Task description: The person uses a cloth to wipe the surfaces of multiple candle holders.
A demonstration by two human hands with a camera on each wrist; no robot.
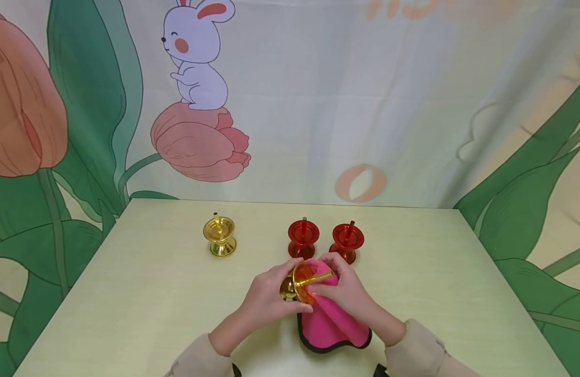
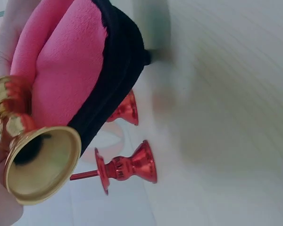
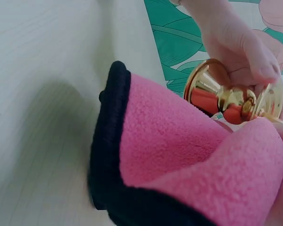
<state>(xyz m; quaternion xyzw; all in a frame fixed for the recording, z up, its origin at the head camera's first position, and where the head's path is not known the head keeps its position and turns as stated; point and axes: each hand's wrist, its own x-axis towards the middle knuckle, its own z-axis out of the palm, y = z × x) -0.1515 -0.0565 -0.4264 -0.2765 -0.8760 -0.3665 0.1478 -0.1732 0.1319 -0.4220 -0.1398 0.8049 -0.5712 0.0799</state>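
gold holder (image 3: 230, 102) (tilted) in left hand (image 1: 269, 291)

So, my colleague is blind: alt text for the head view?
A person's left hand holds a tilted, stemmed gold holder while the right hand holds a pink cloth to it. Behind, two red holders and another gold holder stand on a pale table.

Left hand (image 2: 4, 205) grips a glossy gold, flared-base holder (image 2: 42, 172) beside a pink, black-edged fleece cloth (image 2: 68, 66). Far side: two glossy red pedestal holders (image 2: 126, 167), one partly hidden.
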